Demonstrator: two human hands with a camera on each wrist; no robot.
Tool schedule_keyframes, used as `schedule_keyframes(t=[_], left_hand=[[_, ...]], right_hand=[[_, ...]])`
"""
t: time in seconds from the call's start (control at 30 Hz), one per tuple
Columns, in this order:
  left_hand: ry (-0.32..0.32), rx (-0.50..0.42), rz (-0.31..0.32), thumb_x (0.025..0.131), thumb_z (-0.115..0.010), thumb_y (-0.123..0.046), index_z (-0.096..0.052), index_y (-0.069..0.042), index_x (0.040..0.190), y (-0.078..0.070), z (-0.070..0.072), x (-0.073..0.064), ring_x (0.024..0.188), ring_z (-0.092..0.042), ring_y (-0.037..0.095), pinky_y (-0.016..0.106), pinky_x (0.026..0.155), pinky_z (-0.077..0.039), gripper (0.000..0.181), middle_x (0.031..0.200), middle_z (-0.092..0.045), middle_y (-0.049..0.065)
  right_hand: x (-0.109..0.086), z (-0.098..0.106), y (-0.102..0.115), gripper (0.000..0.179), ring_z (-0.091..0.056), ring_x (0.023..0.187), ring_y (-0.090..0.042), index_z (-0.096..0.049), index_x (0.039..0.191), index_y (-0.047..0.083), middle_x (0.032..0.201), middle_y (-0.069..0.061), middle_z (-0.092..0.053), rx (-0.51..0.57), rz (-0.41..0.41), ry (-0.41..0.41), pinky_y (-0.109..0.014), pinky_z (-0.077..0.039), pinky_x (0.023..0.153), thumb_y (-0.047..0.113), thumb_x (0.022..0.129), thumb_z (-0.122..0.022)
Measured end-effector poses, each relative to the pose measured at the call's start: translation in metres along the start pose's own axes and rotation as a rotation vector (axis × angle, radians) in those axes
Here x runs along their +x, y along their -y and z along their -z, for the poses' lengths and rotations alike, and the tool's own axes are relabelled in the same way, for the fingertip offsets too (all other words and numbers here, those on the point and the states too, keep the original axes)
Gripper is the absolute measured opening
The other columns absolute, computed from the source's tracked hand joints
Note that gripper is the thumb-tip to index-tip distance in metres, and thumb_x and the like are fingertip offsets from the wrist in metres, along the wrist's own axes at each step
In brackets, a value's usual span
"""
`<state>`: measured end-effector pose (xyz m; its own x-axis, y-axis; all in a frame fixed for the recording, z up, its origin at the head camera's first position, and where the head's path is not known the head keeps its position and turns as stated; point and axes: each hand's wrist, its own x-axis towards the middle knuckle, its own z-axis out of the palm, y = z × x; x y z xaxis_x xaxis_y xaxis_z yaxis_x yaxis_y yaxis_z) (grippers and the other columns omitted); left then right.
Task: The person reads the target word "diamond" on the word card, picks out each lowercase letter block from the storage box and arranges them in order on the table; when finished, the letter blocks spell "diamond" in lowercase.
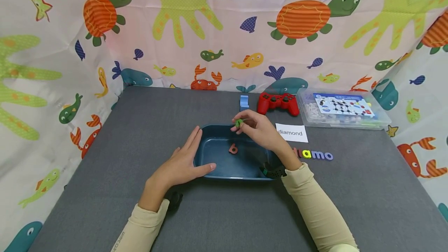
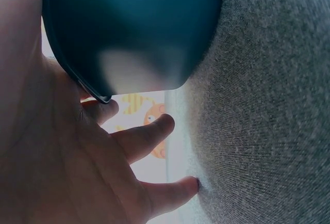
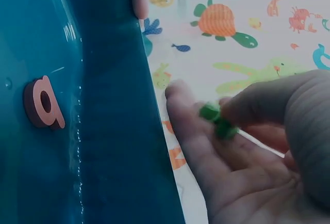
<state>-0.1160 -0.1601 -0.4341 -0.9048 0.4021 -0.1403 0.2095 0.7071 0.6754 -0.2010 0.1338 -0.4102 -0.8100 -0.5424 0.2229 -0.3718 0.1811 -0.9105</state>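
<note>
A dark blue tray (image 1: 241, 174) stands on the grey table, with one reddish foam letter (image 1: 233, 149) inside, shaped like an "a" in the right wrist view. Along the tray's left end rests my left hand (image 1: 180, 168), fingers straight and thumb over the rim. My right hand (image 1: 260, 129) pinches a small green letter (image 3: 219, 121) between thumb and fingertips above the tray's far right part; which letter it is cannot be made out. Right of the tray lies a row of coloured letters, with a yellow "a" (image 1: 306, 154), a purple "m" (image 1: 317, 155) and an "o" (image 1: 328, 156); my right wrist partly covers its left end.
A white card reading "diamond" (image 1: 291, 133) lies behind the letter row. Farther back are a blue block-like object (image 1: 244, 102), a red game controller (image 1: 278, 104) and a clear plastic case (image 1: 344, 110). A sea-animal curtain (image 1: 224, 18) surrounds the table's back and sides.
</note>
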Motion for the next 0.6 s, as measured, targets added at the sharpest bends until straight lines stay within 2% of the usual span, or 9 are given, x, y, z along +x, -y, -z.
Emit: schedule_keyframes(t=[0.2,0.33,0.47,0.6], left_hand=[[-0.001,0.009,0.003,0.095,-0.068,-0.067,0.003,-0.017,0.174,-0.001,0.000,0.001,0.163,-0.011,0.032,0.076,0.121,-0.008,0.117,0.179,0.010,0.000],[-0.003,0.014,0.006,0.095,-0.068,-0.068,0.002,-0.017,0.174,0.000,0.001,0.001,0.163,-0.011,0.032,0.076,0.121,-0.007,0.117,0.179,0.010,-0.001],[-0.006,0.010,0.002,0.095,-0.068,-0.067,0.001,-0.017,0.174,0.000,0.000,0.000,0.163,-0.012,0.032,0.076,0.122,-0.007,0.116,0.180,0.009,-0.001],[-0.004,0.006,-0.003,0.095,-0.068,-0.067,0.000,-0.017,0.174,0.001,-0.001,-0.001,0.163,-0.012,0.032,0.076,0.122,-0.007,0.116,0.180,0.008,-0.002]], right_hand=[[0.001,-0.001,0.002,0.027,-0.078,0.100,-0.031,-0.067,0.133,-0.011,0.118,-0.030,-0.073,0.042,-0.006,0.015,-0.035,-0.061,0.092,-0.003,0.108,-0.059],[0.000,0.000,0.001,0.026,-0.079,0.094,-0.029,-0.070,0.130,-0.009,0.114,-0.032,-0.073,0.049,0.026,0.006,-0.034,-0.062,0.089,-0.004,0.107,-0.060],[-0.003,0.004,0.002,0.024,-0.078,0.089,-0.031,-0.074,0.126,-0.006,0.106,-0.026,-0.077,0.063,0.045,-0.019,-0.036,-0.063,0.088,-0.004,0.106,-0.061],[-0.008,0.010,0.005,0.023,-0.078,0.090,-0.027,-0.074,0.125,-0.003,0.103,-0.020,-0.078,0.058,0.008,-0.065,-0.034,-0.062,0.090,-0.002,0.103,-0.068]])
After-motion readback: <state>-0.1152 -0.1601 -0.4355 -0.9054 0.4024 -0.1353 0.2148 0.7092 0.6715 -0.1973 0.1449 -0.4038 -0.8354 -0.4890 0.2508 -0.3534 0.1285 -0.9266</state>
